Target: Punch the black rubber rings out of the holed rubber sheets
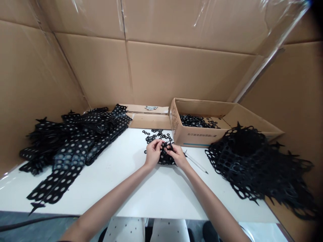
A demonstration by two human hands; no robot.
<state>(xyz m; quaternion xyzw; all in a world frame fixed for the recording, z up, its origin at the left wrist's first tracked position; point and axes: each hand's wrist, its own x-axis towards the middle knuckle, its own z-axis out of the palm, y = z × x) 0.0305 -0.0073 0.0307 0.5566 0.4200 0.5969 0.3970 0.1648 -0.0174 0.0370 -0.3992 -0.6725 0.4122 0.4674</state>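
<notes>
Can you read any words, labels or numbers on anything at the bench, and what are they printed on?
Brown corrugated cardboard box, front side: a row of small dark characters, too blurred to read.
Left end of that box: dark printed marks, too blurred to read.
Nothing else shows readable text.

Walls of tan corrugated cardboard panels (156, 67) enclose a white tabletop (106, 198), with clear plastic film (282, 30) hanging across the upper right corner and a grey floor (32, 223) showing below the table's front edge.
</notes>
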